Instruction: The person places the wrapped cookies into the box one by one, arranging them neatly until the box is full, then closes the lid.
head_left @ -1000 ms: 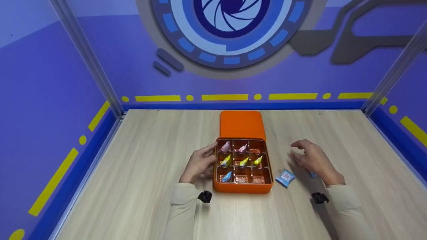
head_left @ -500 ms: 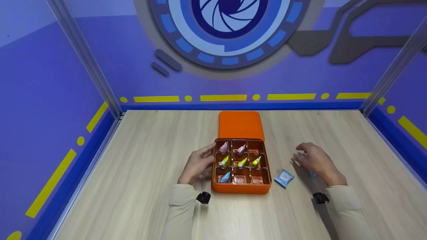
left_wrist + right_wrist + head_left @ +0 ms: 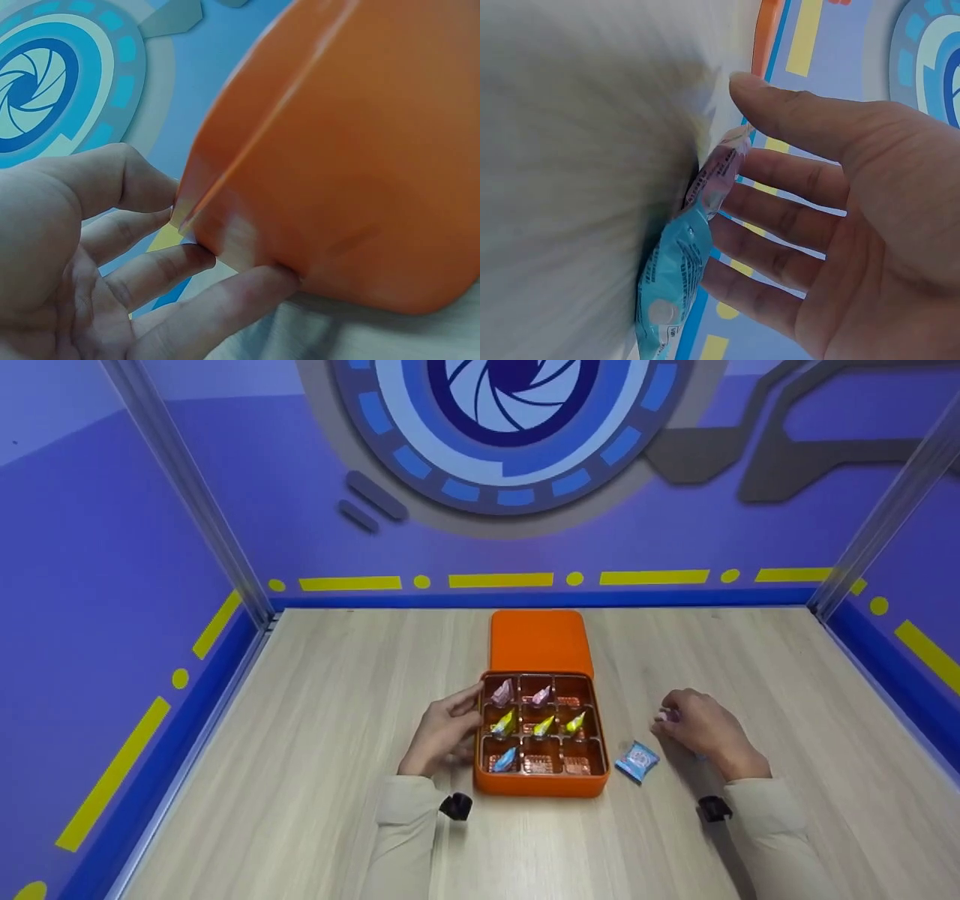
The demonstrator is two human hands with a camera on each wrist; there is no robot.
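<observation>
An orange box with a divided insert stands mid-table. My left hand rests its fingertips against the box's left side; in the left wrist view the fingers are nearly straight along the wall. To the right of the box, my right hand is low over the table by a pink candy packet. Its fingertips reach behind the pink packet and a blue candy packet, with the thumb apart from both. Another blue candy packet lies between the box and this hand.
Pink, yellow and blue packets stand in several compartments, among them a yellow packet and a blue packet. The orange lid is behind the box. Printed panels enclose the wooden table.
My right hand has come down slightly, and pink now shows at its fingertips in the head view. My left hand stays at the box; the head view has shifted a little.
</observation>
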